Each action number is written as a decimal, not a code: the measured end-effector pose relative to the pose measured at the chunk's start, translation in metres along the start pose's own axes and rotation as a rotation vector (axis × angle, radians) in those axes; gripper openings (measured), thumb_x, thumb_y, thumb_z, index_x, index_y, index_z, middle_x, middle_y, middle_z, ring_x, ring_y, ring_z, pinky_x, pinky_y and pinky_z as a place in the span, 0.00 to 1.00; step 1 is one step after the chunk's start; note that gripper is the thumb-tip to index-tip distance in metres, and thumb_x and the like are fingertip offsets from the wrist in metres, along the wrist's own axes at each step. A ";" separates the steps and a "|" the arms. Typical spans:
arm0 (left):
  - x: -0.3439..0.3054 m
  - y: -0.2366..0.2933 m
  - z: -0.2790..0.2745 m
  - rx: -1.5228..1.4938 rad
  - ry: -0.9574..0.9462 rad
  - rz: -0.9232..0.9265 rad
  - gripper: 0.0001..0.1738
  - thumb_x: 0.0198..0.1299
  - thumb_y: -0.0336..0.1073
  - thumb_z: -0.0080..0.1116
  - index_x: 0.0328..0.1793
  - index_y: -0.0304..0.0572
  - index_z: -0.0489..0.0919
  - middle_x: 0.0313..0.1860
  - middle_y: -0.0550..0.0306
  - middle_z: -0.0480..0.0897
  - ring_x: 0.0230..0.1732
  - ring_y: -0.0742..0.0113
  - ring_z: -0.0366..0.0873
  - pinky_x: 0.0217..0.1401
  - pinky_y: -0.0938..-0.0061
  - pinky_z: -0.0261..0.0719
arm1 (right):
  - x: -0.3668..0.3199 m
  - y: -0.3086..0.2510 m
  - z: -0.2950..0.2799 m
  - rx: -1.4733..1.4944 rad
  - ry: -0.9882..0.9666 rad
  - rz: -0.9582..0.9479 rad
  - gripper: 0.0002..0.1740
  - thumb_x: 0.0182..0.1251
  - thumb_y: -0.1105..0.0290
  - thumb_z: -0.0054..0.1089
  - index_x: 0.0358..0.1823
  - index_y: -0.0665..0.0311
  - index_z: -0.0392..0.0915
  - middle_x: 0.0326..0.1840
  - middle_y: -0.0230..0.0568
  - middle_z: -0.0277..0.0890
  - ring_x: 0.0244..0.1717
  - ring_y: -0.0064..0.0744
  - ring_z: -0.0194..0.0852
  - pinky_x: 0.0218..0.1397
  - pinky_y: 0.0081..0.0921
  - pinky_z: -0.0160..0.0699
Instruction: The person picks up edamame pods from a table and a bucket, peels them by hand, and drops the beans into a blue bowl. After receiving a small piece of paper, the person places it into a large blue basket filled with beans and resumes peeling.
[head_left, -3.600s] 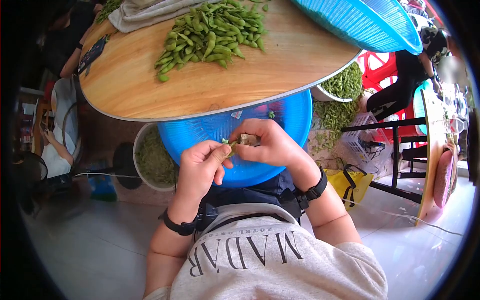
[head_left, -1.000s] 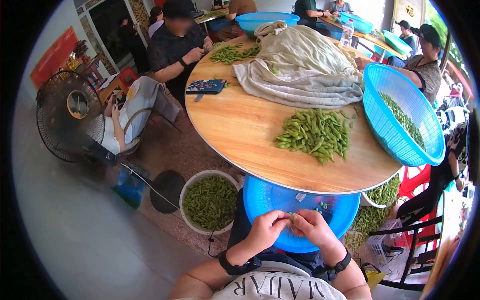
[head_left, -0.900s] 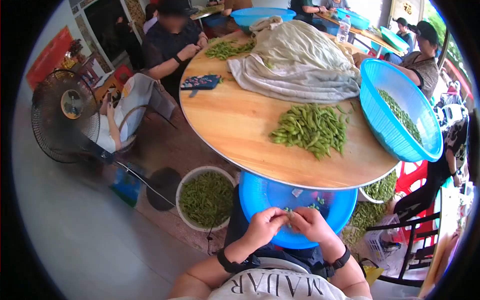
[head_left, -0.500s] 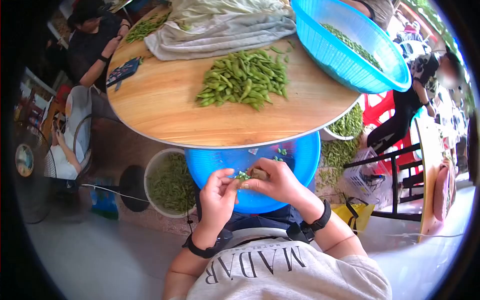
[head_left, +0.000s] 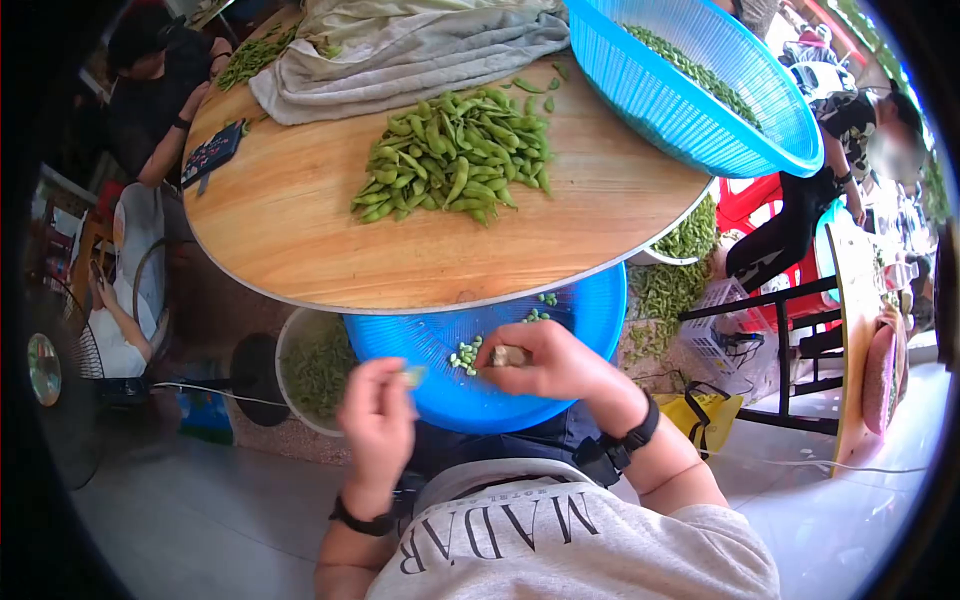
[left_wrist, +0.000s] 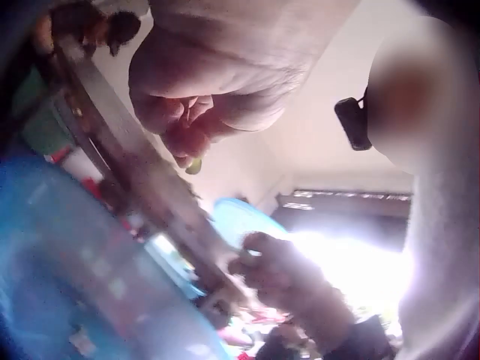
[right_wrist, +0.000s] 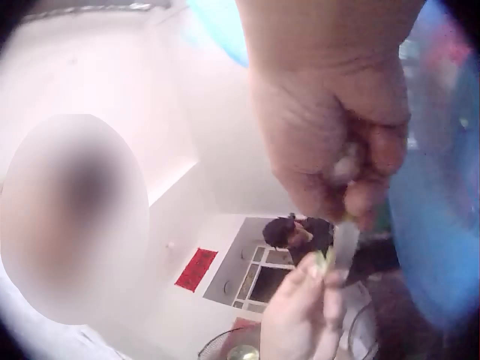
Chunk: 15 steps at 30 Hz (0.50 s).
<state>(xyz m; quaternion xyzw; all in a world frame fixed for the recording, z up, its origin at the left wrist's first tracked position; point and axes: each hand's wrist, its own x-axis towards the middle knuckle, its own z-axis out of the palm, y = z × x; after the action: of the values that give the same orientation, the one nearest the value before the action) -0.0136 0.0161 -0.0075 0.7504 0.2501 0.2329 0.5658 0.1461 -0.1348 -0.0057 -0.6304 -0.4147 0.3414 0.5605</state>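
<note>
My left hand [head_left: 378,420] pinches a green soybean pod [head_left: 412,376] between thumb and fingertips, just left of the blue basin's middle. In the left wrist view only a small green tip of the pod [left_wrist: 194,166] shows. Over the blue basin [head_left: 430,395], my right hand [head_left: 545,362] curls round a short grey-brown piece [head_left: 512,355]; I cannot tell what it is. In the right wrist view a pale end of the piece [right_wrist: 346,163] shows inside the curled fingers. Shelled green beans [head_left: 463,355] lie in the basin beside the right fingertips, with more beans [head_left: 538,315] farther back.
A heap of soybean pods [head_left: 455,155] lies on the wooden table [head_left: 300,240], near a grey cloth [head_left: 400,65] and a tilted blue basket [head_left: 690,90]. A tub of pods [head_left: 315,365] stands left of the basin. People sit around.
Both hands were together over the basin; my left hand has drawn away leftward with the pod. A small cluster of beans now lies where they met. The head view has swung about.
</note>
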 end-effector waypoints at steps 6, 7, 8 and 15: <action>0.028 -0.083 -0.109 1.252 0.192 0.382 0.12 0.54 0.25 0.55 0.46 0.36 0.78 0.40 0.48 0.78 0.29 0.65 0.78 0.27 0.78 0.75 | 0.026 -0.055 -0.047 -0.556 0.392 0.013 0.13 0.49 0.73 0.63 0.38 0.68 0.77 0.26 0.48 0.74 0.22 0.38 0.73 0.26 0.28 0.70; 0.030 -0.075 -0.103 1.034 0.193 0.207 0.12 0.54 0.26 0.55 0.46 0.36 0.78 0.41 0.48 0.78 0.29 0.66 0.78 0.27 0.78 0.75 | 0.042 -0.045 -0.052 -0.647 0.538 -0.161 0.13 0.49 0.72 0.64 0.36 0.68 0.77 0.25 0.50 0.73 0.23 0.46 0.73 0.27 0.32 0.70; 0.032 -0.062 -0.094 0.811 0.191 0.037 0.12 0.54 0.26 0.56 0.45 0.35 0.78 0.42 0.48 0.78 0.29 0.66 0.78 0.27 0.78 0.76 | 0.056 -0.036 -0.057 -0.711 0.532 -0.153 0.11 0.49 0.72 0.63 0.34 0.68 0.76 0.26 0.50 0.72 0.24 0.49 0.71 0.28 0.35 0.70; 0.045 0.038 -0.004 -0.310 -0.198 -0.360 0.12 0.59 0.31 0.55 0.45 0.30 0.77 0.37 0.51 0.82 0.18 0.75 0.73 0.18 0.85 0.67 | 0.066 -0.030 -0.048 -0.627 0.696 -0.342 0.05 0.47 0.78 0.61 0.27 0.65 0.74 0.23 0.43 0.70 0.23 0.43 0.72 0.24 0.30 0.72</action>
<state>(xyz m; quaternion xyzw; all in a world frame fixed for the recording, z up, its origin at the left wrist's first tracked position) 0.0222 0.0389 0.0332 0.6170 0.2843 0.0892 0.7284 0.2130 -0.0946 0.0331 -0.7680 -0.3833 -0.1273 0.4970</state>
